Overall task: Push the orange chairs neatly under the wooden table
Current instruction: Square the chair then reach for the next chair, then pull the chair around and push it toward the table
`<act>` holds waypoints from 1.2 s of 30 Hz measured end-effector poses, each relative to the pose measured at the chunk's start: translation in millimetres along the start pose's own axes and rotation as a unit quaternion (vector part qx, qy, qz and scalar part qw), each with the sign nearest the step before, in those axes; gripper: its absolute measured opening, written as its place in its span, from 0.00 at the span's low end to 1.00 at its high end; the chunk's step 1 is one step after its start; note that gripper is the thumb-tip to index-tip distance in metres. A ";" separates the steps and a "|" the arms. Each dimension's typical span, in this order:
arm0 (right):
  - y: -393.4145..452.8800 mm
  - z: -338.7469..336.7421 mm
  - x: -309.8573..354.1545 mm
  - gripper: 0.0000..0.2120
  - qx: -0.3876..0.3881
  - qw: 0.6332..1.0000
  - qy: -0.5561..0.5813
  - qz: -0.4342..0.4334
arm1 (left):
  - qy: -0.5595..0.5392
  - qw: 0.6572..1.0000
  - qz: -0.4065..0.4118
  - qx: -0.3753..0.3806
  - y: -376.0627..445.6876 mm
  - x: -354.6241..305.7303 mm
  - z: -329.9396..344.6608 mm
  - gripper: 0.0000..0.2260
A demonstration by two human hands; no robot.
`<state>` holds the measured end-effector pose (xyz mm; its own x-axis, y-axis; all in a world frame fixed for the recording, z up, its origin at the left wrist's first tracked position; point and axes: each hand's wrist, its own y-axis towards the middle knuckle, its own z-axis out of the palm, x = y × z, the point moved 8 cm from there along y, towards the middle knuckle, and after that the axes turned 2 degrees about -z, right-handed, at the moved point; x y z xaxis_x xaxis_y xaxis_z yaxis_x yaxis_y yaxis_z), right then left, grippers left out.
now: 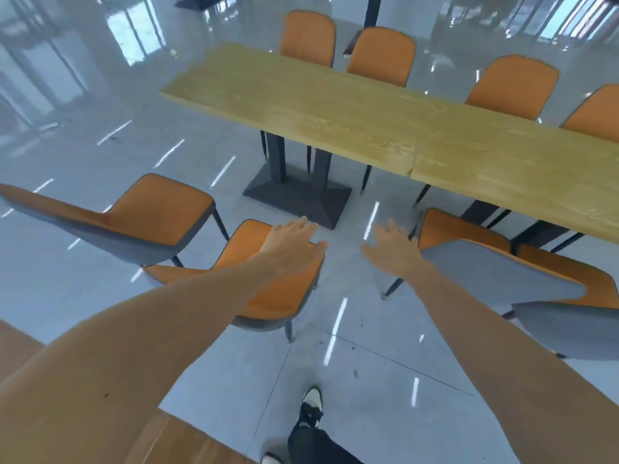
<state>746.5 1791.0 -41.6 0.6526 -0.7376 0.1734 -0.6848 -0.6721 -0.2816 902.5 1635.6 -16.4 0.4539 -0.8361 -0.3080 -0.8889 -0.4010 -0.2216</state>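
- Far left, an orange chair (157, 212) stands well apart from the wooden table (335, 108).
- Our left hand (294, 249) reaches with fingers spread, holding nothing, above a second chair (268, 296) pulled out from the table.
- Our right hand (392, 249) is spread too, empty, just beside the grey back of a third chair (495, 272) near the table edge.

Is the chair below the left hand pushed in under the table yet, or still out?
Still out. The chair stands on open floor, its whole seat short of the table edge.
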 end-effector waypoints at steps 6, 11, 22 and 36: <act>28.2 32.6 129.5 0.33 -0.043 0.996 0.057 -0.056 | 0.003 0.997 -0.059 -0.048 -21.8 123.7 -8.6 0.30; 23.3 83.2 208.9 0.34 -0.054 0.986 0.141 -0.072 | -0.006 0.990 -0.118 -0.074 -44.4 208.3 10.3 0.33; -64.0 188.3 309.6 0.22 -0.063 0.978 0.196 -0.018 | 0.073 0.992 -0.062 0.088 -102.3 317.0 76.1 0.23; 0.8 196.6 286.6 0.17 -0.092 0.973 0.159 0.142 | 0.053 0.998 -0.019 -0.015 -30.5 339.5 72.0 0.30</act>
<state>996.7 1591.9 -177.7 0.3152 -0.8586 0.4044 -0.8888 -0.4164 -0.1914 1088.2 1390.9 -180.8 0.4791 -0.8546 -0.2005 -0.8736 -0.4420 -0.2034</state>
